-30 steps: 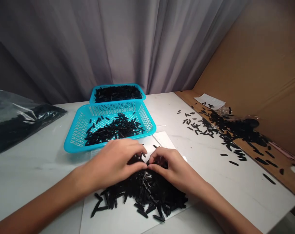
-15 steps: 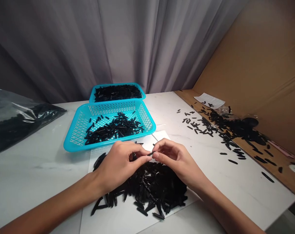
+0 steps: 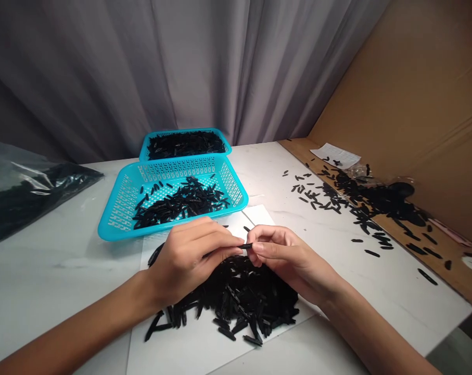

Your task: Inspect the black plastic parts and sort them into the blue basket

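Observation:
My left hand (image 3: 191,260) and my right hand (image 3: 286,258) meet above a heap of small black plastic pieces (image 3: 239,297). Between their fingertips is one black piece (image 3: 246,246), held lengthwise: left thumb and fingers pinch one end, right fingertips the other. The heap lies on a white sheet (image 3: 189,346), and its far part is hidden under my left hand.
Two teal perforated baskets hold black pieces: a near one (image 3: 116,221) and a far one (image 3: 183,132). A plastic bag of black pieces (image 3: 28,200) lies at left. Loose pieces (image 3: 317,195) spread rightward across the white table onto a cardboard sheet (image 3: 399,104).
My hands have risen from the heap, and one black piece has come up between their fingertips. The view has tilted slightly, shifting the scene upward.

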`<state>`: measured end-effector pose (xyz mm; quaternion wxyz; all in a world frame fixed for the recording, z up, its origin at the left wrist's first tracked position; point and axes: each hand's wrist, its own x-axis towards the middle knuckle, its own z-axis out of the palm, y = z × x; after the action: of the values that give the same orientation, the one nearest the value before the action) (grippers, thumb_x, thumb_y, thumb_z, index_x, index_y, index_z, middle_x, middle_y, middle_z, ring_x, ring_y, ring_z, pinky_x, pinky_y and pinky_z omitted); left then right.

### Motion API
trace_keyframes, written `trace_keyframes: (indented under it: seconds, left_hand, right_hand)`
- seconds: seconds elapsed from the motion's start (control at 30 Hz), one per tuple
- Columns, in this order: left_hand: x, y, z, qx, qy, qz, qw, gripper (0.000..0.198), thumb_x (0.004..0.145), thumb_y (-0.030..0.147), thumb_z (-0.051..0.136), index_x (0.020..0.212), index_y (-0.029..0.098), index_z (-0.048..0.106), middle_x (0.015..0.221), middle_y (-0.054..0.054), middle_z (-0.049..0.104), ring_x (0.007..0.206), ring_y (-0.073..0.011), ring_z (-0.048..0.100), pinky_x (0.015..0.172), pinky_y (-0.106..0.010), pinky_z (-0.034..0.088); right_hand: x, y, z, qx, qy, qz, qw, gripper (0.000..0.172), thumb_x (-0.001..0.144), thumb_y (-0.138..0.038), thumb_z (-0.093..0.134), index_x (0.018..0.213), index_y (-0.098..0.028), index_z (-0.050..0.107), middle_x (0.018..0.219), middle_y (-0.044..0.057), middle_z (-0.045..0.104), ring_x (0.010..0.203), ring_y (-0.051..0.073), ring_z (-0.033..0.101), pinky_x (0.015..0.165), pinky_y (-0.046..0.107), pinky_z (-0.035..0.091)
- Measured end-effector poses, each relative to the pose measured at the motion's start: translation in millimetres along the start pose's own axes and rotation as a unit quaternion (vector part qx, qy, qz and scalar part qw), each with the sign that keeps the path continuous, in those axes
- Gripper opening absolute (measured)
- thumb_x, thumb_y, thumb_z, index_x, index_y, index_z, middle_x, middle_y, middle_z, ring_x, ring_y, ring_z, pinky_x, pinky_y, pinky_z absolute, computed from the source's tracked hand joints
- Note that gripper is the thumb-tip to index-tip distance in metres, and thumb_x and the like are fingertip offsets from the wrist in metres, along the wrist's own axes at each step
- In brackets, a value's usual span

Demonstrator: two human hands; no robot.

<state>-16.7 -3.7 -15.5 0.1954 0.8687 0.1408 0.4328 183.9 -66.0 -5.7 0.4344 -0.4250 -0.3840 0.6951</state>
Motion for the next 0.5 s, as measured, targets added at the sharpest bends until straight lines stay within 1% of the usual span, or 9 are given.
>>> trace_keyframes:
  seconds: [0.07,0.17,0.23,0.33,0.5]
  left_hand:
    - [-0.9,0.3,0.5,0.001,0.004,-0.003,1.0,0.013,0.089,0.01,0.067,0.098,0.018,0.07,0.082,-0.002,0.074,0.074,-0.0156,0.066,0.067,-0.029,0.053]
    - [-1.9,0.7,1.1,-0.004,0.001,-0.02,1.0,0.012,0.089,0.009,0.066,0.096,0.018,0.069,0.083,-0.002,0.074,0.074,-0.0146,0.066,0.069,-0.029,0.053]
    - [-2.4,0.5,1.7,-0.006,-0.002,-0.033,0.999,0.01,0.089,0.009,0.067,0.095,0.017,0.069,0.083,-0.002,0.074,0.074,-0.0145,0.066,0.07,-0.029,0.052]
    - [-2.8,0.8,3.5,-0.007,-0.007,-0.049,0.999,0.008,0.09,0.01,0.066,0.093,0.016,0.068,0.083,-0.002,0.073,0.074,-0.0151,0.066,0.07,-0.029,0.051]
    - [-4.0,4.9,5.6,-0.023,-0.02,-0.055,0.998,0.006,0.093,0.014,0.063,0.09,0.017,0.067,0.081,-0.002,0.072,0.074,-0.0154,0.066,0.069,-0.028,0.051]
  right_hand:
    - [0.4,0.6,0.4,-0.015,0.005,-0.016,1.0,0.016,0.078,-0.03,0.077,0.079,-0.018,0.067,0.07,0.0,0.059,0.067,0.014,0.051,0.067,0.027,0.041]
    - [1.2,2.5,0.7,-0.056,0.008,-0.063,0.996,0.015,0.084,-0.033,0.072,0.085,-0.019,0.067,0.072,0.0,0.061,0.07,0.014,0.054,0.07,0.027,0.042]
    - [1.4,3.9,0.4,-0.079,0.009,-0.082,0.993,0.016,0.088,-0.035,0.069,0.084,-0.019,0.068,0.072,0.0,0.062,0.071,0.014,0.055,0.071,0.028,0.043]
    - [1.1,5.7,-0.4,-0.098,0.015,-0.09,0.991,0.021,0.089,-0.037,0.067,0.08,-0.018,0.067,0.073,0.001,0.062,0.071,0.015,0.055,0.072,0.028,0.043]
    - [-0.1,6.3,-1.1,-0.084,-0.004,-0.088,0.993,0.02,0.089,-0.038,0.067,0.084,-0.019,0.066,0.073,0.0,0.062,0.07,0.014,0.057,0.071,0.028,0.044]
